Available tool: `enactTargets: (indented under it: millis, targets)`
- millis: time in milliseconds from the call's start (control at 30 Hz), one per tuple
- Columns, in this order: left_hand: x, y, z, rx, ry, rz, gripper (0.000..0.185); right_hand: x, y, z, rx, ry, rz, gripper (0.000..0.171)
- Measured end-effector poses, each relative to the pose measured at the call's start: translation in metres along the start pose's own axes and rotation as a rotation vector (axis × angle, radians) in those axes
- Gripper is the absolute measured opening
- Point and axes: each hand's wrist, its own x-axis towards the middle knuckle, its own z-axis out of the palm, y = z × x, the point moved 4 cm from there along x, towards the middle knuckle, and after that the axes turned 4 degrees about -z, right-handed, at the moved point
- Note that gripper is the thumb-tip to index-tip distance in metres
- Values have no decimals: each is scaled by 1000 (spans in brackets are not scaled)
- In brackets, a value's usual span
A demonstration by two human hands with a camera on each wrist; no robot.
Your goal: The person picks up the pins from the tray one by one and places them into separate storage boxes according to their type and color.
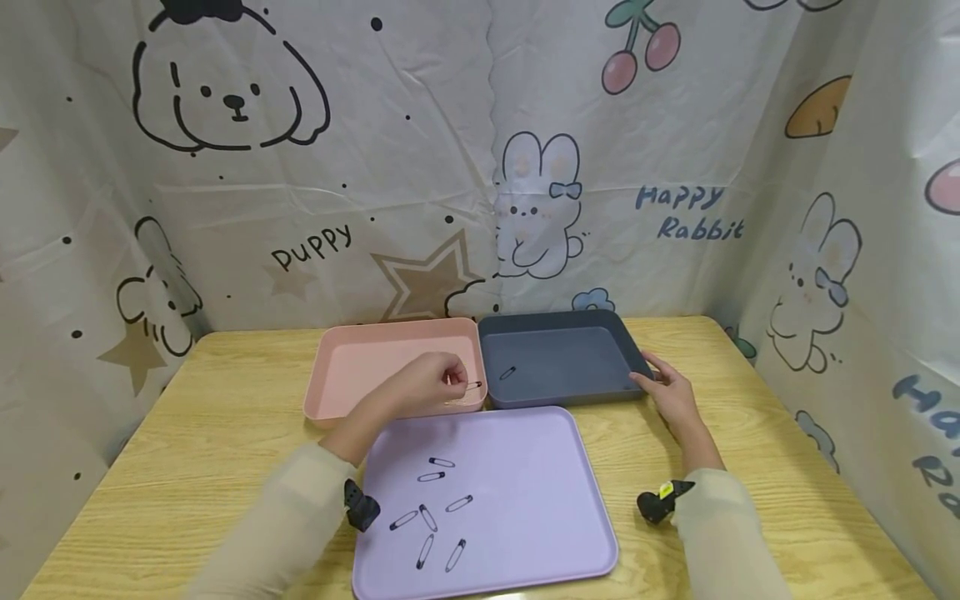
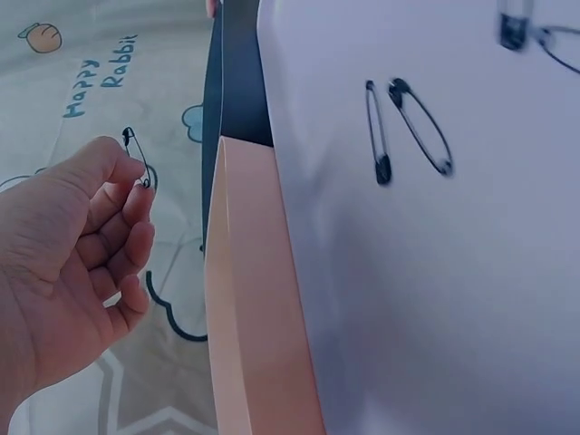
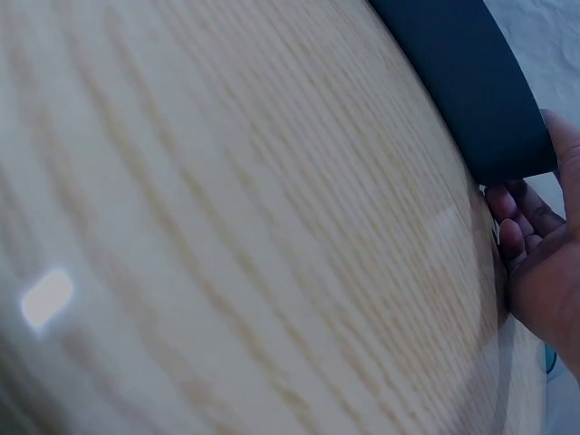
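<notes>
My left hand (image 1: pixel 431 382) pinches a safety pin (image 2: pixel 138 159) between thumb and forefinger, over the right end of the pink tray (image 1: pixel 324 375). The pin's dark cap points right in the head view. At the dark blue tray (image 1: pixel 570 398), my right hand (image 1: pixel 672 400) grips the right side, its thumb at the rim and fingers around the outer wall. One safety pin (image 1: pixel 507 372) lies inside that dark tray. Several more safety pins, such as a slanted pin (image 1: pixel 459 503), are spread over the left half of the lilac tray (image 1: pixel 525 500).
The pink and dark trays stand side by side at the back of the wooden table (image 1: pixel 225 433), with the lilac tray in front of them. A printed cloth (image 1: pixel 420 175) hangs behind and along both sides. Both wrists carry small black cameras.
</notes>
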Motion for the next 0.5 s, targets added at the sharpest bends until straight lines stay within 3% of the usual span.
enactTargets:
  millis: [200, 500]
  targets:
    - [20, 1, 9, -54, -14, -24, 4, -1, -1, -1, -4, -10, -15, 66]
    - [43, 5, 21, -187, -37, -124, 7, 1, 0, 0, -3, 9, -4, 65]
